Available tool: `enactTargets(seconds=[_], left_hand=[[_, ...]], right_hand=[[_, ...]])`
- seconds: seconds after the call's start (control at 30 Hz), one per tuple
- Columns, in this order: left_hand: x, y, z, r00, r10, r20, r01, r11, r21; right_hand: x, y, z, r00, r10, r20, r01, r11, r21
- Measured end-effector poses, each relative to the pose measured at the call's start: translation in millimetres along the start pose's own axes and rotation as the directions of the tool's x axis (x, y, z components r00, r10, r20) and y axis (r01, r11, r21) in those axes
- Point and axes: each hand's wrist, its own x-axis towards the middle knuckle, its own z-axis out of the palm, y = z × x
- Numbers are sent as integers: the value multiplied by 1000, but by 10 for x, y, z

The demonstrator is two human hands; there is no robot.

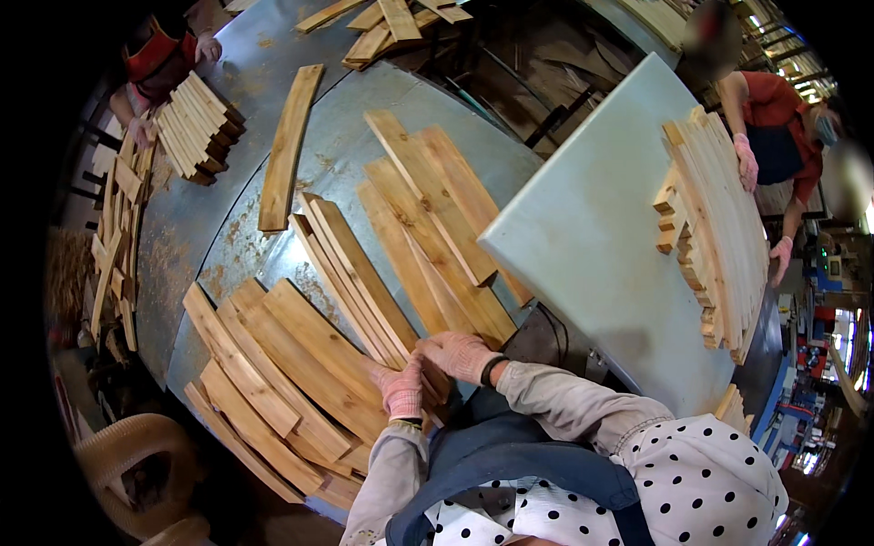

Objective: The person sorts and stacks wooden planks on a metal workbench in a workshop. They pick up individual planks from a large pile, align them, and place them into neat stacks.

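Several narrow wooden boards [357,278] stand on edge, side by side, on the metal table in front of me. At their near end, my left hand [401,389], in a pink glove, is closed around the boards from the left. My right hand [458,353], gloved alike, curls over the same end from the right; its fingertips are partly hidden. The two hands almost touch. To the left, overlapping flat boards [314,337] fan out toward the near edge. More flat boards [437,227], some with dark knots, lie to the right.
A single board [289,150] lies farther off on the metal table [241,209]. Beyond it is a loose pile [391,32]. At right, a raised pale tabletop [592,237] carries stacked strips [719,227] handled by a co-worker. Another person stacks strips [196,127] at far left. A ribbed hose [137,455] sits lower left.
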Motion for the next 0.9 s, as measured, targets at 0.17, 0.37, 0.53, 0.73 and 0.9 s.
enactTargets(seconds=[0.17,0.37,0.53,0.73,0.9], left_hand=[[-132,331,161,998,-61,13,60,994,97],[-167,348,107,996,-77,-33,79,996,31],[-282,249,68,998,40,-50,-44,997,-68],[-438,75,-19,994,-12,-107,10,1000,-24],[-401,-17,3,992,68,-110,-72,997,-25]], right_hand=[[134,447,-153,686,-264,-678,-47,914,-402],[689,755,-593,669,-159,-726,-119,941,-317],[820,969,-918,744,-62,-665,-202,928,-312],[-535,674,-90,774,24,-632,54,993,105],[-1131,1130,696,800,-260,-540,210,965,-155]])
